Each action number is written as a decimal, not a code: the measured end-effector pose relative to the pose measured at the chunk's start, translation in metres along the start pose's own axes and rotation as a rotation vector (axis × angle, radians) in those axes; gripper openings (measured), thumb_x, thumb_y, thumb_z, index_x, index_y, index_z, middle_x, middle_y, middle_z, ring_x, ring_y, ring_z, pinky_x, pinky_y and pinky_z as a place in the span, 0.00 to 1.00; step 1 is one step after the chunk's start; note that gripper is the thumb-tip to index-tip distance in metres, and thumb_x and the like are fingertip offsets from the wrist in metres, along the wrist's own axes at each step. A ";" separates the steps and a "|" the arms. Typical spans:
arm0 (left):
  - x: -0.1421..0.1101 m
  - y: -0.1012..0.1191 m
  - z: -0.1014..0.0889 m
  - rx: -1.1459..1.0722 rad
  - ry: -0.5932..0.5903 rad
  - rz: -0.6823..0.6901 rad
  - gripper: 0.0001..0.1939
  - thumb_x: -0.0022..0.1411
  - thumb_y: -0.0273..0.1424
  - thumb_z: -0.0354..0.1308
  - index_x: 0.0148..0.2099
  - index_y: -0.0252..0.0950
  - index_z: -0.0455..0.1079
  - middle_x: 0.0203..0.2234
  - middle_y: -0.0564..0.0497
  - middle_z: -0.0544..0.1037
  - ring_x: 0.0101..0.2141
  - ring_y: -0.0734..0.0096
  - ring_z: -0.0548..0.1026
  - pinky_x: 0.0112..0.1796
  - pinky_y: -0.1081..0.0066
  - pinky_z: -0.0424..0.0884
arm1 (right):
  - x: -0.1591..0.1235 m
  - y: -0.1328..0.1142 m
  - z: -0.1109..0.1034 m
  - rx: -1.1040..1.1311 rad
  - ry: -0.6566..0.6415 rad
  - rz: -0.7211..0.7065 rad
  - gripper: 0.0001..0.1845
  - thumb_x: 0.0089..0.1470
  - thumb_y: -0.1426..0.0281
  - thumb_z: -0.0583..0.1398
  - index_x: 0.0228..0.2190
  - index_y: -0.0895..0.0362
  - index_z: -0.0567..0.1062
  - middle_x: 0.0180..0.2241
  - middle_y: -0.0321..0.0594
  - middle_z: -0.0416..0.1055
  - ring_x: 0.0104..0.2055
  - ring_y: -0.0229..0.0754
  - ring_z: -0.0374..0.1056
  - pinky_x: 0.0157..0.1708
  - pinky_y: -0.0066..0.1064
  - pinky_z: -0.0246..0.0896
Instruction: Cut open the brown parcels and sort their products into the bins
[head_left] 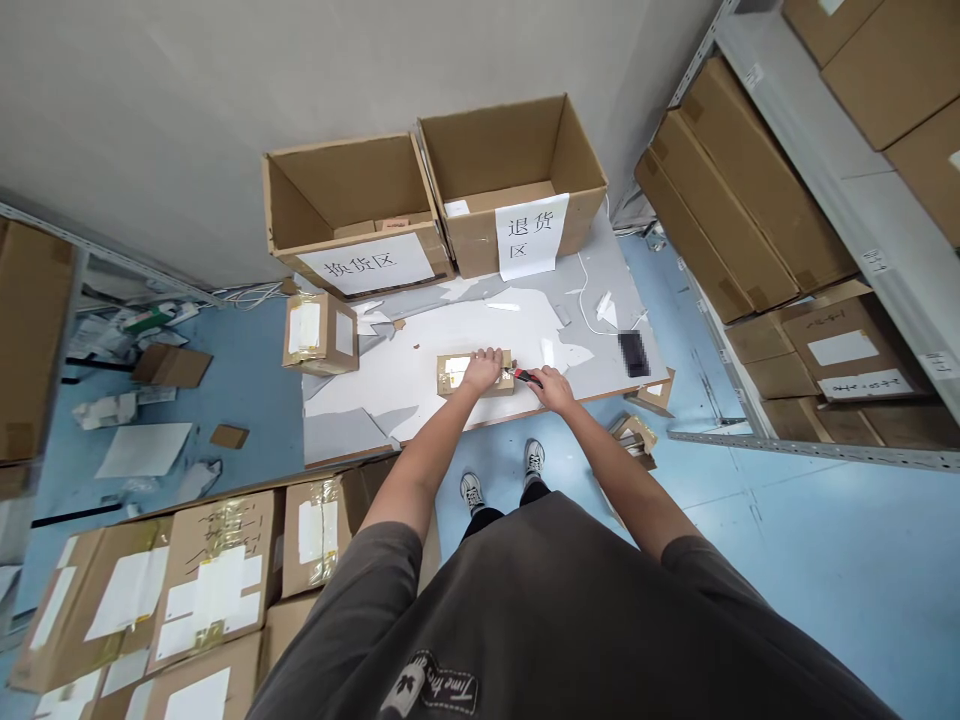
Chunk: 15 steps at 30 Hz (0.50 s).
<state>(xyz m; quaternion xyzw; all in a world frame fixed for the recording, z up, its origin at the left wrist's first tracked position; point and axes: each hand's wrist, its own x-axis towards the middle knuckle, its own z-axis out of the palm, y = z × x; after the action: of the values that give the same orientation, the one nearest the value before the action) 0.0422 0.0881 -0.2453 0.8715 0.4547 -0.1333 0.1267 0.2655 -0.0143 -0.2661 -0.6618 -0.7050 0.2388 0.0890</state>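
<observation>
A small cardboard box [456, 375] with a white label and tape lies near the front edge of the table [352, 410]. Over its right part rests my left hand [484, 369], fingers curled on the box and holding it down. My right hand [553, 390] is closed round a red and black utility knife [528, 378]. The knife's tip points left, at the right end of the box; whether the blade is in the tape or just against it is too small to tell.
Two large open cartons stand at the table's back: a left one [360, 190] and a right one [495, 150], both with paper signs. A taped box [319, 335] sits at the left. Labelled parcels [217, 570] are stacked lower left. Shelving [810, 140] with boxes lines the right.
</observation>
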 end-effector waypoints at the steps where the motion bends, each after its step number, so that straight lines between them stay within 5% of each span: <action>1: 0.000 0.000 0.002 -0.005 0.003 -0.007 0.33 0.74 0.26 0.45 0.78 0.24 0.55 0.66 0.23 0.70 0.65 0.39 0.68 0.65 0.44 0.61 | -0.002 0.000 0.001 -0.007 0.000 0.009 0.21 0.74 0.60 0.58 0.62 0.50 0.78 0.51 0.50 0.76 0.53 0.55 0.69 0.51 0.39 0.66; 15: 0.002 0.004 0.020 -0.025 0.052 -0.066 0.33 0.74 0.23 0.44 0.78 0.26 0.57 0.67 0.27 0.70 0.66 0.39 0.67 0.67 0.44 0.59 | 0.000 0.018 0.010 -0.136 0.064 -0.064 0.21 0.75 0.60 0.57 0.62 0.50 0.78 0.50 0.52 0.74 0.52 0.57 0.64 0.45 0.40 0.60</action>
<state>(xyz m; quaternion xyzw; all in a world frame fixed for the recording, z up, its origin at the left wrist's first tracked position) 0.0441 0.0802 -0.2643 0.8575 0.4879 -0.1091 0.1211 0.2766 -0.0166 -0.2829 -0.6508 -0.7372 0.1661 0.0740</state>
